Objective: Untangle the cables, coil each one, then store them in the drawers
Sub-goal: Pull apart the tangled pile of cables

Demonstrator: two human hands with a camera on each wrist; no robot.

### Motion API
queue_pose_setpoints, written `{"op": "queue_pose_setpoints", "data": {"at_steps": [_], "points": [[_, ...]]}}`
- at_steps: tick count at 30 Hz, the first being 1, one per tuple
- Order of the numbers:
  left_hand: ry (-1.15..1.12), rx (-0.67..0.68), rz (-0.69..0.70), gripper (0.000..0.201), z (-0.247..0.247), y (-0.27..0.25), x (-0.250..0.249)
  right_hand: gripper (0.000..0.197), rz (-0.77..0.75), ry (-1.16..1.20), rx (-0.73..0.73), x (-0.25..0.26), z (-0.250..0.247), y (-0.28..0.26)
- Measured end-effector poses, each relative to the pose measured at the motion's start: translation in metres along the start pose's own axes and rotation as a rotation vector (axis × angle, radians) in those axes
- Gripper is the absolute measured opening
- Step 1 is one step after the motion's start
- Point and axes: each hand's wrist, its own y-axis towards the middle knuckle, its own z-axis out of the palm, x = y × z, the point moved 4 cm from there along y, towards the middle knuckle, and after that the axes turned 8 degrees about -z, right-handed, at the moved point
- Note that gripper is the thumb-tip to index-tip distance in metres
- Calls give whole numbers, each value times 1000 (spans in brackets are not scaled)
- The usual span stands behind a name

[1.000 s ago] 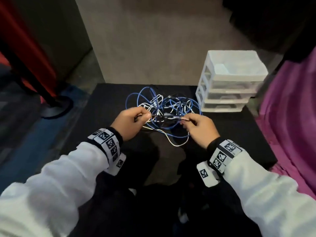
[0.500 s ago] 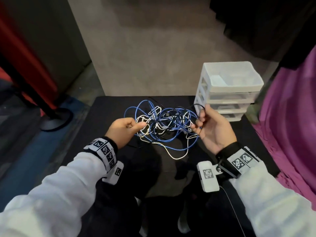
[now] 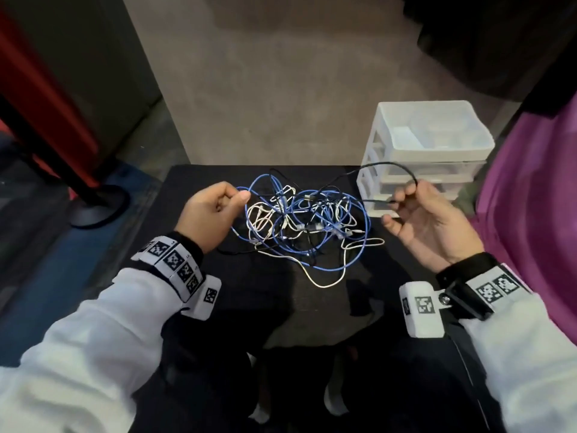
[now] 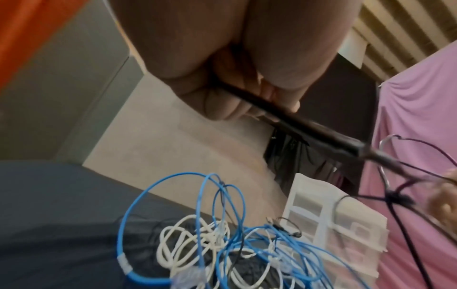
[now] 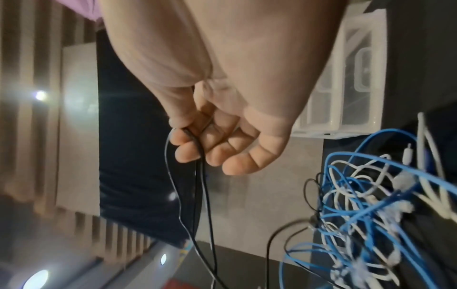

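From the head view, your right hand (image 3: pixel 427 223) has swung out to the right since a second ago, when both hands met over the middle of the tangle (image 3: pixel 306 226); it now draws a loop of black cable (image 3: pixel 390 166) out in front of the drawer unit (image 3: pixel 434 151) at the far right. That suggests untangling has only just begun: the blue and white cables remain knotted on the black table (image 3: pixel 218 307), and nothing is coiled or stored. Your left hand (image 3: pixel 209 214) sits at the left edge of the heap, fingers curled in.

In the left wrist view, those fingers (image 4: pixel 222 105) are closed round a dark strand (image 4: pixel 321 133) running off to the right, above the blue and white loops.

In the right wrist view, palm turned up, your thumb and fingers (image 5: pixel 188 152) pinch the thin black cable (image 5: pixel 205 195), with the tangle lower right.
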Motion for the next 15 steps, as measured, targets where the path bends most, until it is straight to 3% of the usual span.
{"op": "queue_pose_setpoints", "data": {"at_steps": [4,7,10,15], "points": [[58,59,-65,38,2,-7,17,29,84,-68,-56,-18,3,1],[225,167,-52,42,-8,-15,30,32,11,12,-159,-4,-14,8],[389,193,-26,37,-43,-20,49,34,-50,148,-221,22,-40,15],[263,63,-163,40,-91,-24,78,28,24,-293,-67,12,-19,9]]}}
